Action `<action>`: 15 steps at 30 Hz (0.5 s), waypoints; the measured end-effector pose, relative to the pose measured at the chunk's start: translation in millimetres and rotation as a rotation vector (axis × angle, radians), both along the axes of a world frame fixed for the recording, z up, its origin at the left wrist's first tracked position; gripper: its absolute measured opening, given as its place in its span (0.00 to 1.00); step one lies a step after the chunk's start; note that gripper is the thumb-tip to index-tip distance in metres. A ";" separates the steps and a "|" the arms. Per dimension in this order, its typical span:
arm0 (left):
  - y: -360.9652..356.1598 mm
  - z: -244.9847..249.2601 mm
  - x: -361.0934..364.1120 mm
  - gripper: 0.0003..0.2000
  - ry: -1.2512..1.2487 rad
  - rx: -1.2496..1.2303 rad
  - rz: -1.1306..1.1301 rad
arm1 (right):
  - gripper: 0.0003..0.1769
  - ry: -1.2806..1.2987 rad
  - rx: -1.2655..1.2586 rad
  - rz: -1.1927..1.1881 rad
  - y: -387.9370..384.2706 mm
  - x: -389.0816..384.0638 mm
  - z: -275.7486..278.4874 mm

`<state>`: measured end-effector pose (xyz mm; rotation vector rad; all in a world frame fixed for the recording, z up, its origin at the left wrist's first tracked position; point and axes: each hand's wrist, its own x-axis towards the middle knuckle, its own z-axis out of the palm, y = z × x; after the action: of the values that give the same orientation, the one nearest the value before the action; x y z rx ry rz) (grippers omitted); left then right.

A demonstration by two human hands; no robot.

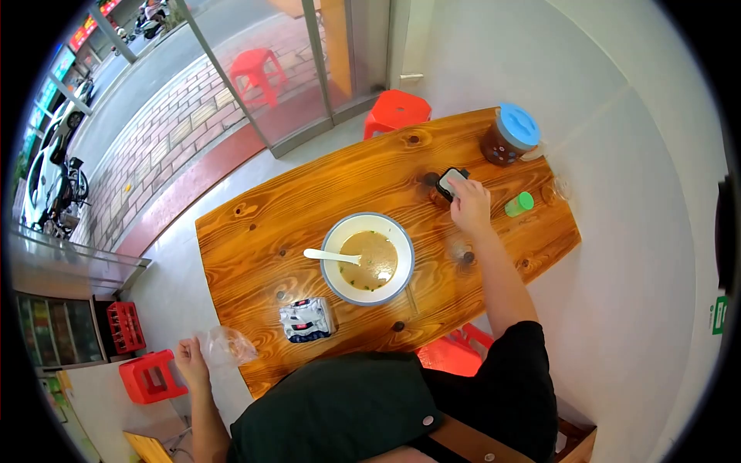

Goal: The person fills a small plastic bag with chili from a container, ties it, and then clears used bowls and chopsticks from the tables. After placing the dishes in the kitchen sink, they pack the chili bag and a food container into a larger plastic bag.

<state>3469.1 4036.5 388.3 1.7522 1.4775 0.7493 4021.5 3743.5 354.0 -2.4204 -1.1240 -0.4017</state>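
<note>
Hanging beside the near corner of the wooden table (pixel 255 231), the left hand (pixel 191 361) has its fingers pinched on a crumpled clear plastic bag (pixel 228 345). Farther on lie a tissue packet (pixel 306 319) and a soup bowl (pixel 368 259) holding a white spoon (pixel 328 255). Beyond, the right hand (pixel 469 205) touches a small black container (pixel 451 183); whether its fingers grip cannot be told.

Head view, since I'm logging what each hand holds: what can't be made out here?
All in the head view:
1. Small black thing under the right hand: fingers cover part of it, too small to identify, grip unclear.
2. Clear bag in the left hand: blurred near the lens edge, contents unclear.
3. Packet beside the bowl: print too small to read.
4. Jar: blue lid hides the dark contents.
</note>
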 end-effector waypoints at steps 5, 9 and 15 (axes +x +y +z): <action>4.4 -1.8 -20.7 0.07 -0.002 0.090 0.054 | 0.22 -0.082 -0.003 -0.101 -0.6 -16.2 -13.7; 7.7 3.5 -45.0 0.06 0.041 0.165 0.070 | 0.27 -0.146 -0.134 -0.068 7.6 -23.0 -14.5; 20.6 2.4 -119.5 0.08 -0.077 0.088 0.194 | 0.16 0.051 0.304 0.011 59.3 -93.3 14.1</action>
<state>3349.6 4057.1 390.7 1.6392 1.5987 0.9839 3928.2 3802.8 368.1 -2.1460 -0.9760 -0.4674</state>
